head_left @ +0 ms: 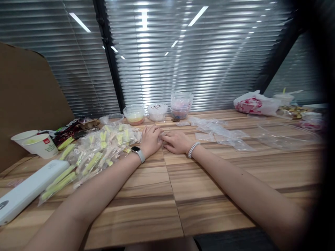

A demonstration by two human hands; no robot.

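My left hand [151, 140], with a watch on its wrist, and my right hand [177, 142], with a striped bracelet, meet at the middle of the wooden table [146, 195]. Their fingers are bent together around something small and clear between them, too small to make out. Left of my left hand lies a heap of clear packets [104, 143] with yellow and pale pieces inside. Flat empty plastic bags [220, 130] are spread to the right of my right hand. Behind the hands stand a bowl with yellow and red contents [134, 115], a whitish bowl [157, 112] and stacked clear bowls [181, 104].
A long white device [34, 190] and paper cups [40, 145] are at the left, beside a brown cardboard panel [28, 94]. A red and white plastic bag [255, 103] and a clear sheet [285, 136] lie at the right. Blinds hang behind the table.
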